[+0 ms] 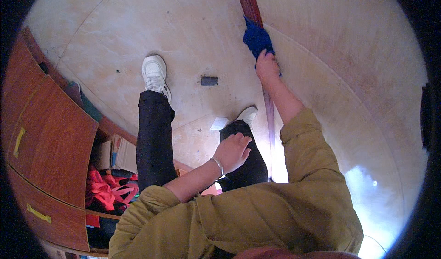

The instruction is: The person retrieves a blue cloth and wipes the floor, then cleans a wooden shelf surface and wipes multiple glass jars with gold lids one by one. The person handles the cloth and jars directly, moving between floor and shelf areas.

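Observation:
My right hand [267,65] grips a crumpled blue cloth [257,40], pressing it against a dark red-brown skirting strip [248,4]. The strip runs along the line between the floor and the pale wall [330,52]. Part of it is hidden under the cloth and my forearm. My left hand [232,153] rests on my bent right knee, in dark trousers, holding nothing, its fingers slightly apart. A metal bangle [218,166] circles that wrist.
A small dark block [209,81] and a whitish flat piece [219,123] lie on the floor [113,28] near my shoes. At left stands a wooden cabinet [55,131] with yellow handles. Its open section holds books [124,154] and red fabric [103,192].

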The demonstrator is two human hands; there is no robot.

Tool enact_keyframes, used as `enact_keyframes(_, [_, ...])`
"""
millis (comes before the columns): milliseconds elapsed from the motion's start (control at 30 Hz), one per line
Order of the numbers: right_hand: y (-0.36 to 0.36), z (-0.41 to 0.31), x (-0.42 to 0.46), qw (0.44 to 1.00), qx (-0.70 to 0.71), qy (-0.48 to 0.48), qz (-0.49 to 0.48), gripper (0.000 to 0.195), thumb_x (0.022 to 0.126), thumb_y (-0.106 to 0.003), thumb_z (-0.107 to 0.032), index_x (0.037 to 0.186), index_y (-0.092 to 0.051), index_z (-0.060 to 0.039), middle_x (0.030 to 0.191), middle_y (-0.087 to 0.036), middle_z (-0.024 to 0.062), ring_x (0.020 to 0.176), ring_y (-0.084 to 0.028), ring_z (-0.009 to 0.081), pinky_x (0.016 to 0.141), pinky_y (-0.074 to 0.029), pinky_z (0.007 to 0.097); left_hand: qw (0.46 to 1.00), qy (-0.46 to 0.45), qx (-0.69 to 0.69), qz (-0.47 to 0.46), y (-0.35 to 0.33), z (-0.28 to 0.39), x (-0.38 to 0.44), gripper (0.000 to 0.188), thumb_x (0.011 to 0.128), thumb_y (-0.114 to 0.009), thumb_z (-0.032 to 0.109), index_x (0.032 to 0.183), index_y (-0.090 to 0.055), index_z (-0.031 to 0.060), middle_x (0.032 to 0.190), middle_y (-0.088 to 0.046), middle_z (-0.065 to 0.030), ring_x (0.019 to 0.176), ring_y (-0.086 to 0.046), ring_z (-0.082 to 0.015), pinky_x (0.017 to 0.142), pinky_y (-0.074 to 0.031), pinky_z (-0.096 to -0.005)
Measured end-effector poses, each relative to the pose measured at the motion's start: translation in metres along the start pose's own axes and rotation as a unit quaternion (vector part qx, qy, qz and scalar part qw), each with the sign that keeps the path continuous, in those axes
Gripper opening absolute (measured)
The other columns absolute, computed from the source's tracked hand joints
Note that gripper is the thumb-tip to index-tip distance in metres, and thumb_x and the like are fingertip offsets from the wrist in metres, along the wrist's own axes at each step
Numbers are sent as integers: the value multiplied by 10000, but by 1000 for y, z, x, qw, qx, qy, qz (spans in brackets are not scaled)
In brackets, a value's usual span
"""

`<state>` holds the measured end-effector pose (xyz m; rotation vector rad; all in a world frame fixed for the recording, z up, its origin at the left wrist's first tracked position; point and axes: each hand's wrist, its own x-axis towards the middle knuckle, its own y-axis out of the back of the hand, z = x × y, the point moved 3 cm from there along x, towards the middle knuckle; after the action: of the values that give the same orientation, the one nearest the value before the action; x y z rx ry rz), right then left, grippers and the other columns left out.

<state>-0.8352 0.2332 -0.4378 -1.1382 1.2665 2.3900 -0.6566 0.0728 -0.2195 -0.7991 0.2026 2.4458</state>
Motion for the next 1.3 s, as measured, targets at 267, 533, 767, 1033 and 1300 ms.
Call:
enact_keyframes(267, [-165,32,-122,990,48,-41,-124,467,864,-480,-126,1295,-429,45,1032,-571,287,923,-627,369,776,-535,417,999,-6,41,-11,-29,-22,-3,301,817,-608,197,1078,-543,62,918,-550,-145,872,-569,-318,746,-494,-413])
enact_keyframes(533, [-229,84,-225,922,90,118,-359,277,883,-471,-156,1131,-578,-95,1103,-576,263,969,-618,372,803,-517,434,998,15,48,-48,-42,-23,-2,323,830,-597,194,1111,-523,53,971,-563,-170,919,-559,-355,788,-485,-432])
enact_keyframes(767, [0,9,-137,966,234,53,94,323,881,-523,-234,1194,-555,-162,999,-532,199,782,-598,384,675,-514,489,997,32,57,-45,-50,-21,8,315,845,-586,209,1117,-522,62,969,-563,-161,919,-563,-349,783,-485,-428])
enact_keyframes(1033, [-92,20,-96,961,249,-109,46,330,889,-457,-123,1204,-495,-35,1079,-518,270,922,-585,434,760,-505,491,997,21,67,-14,-62,-27,3,292,816,-608,188,1076,-553,64,948,-567,-144,898,-580,-318,765,-493,-419])
enact_keyframes(1300, [-293,78,-253,872,442,-162,-133,324,828,-552,-246,1080,-659,-72,1058,-657,157,1013,-616,326,892,-487,424,996,25,71,-55,-58,-26,5,301,826,-599,188,1096,-555,61,968,-571,-153,909,-576,-320,787,-490,-408])
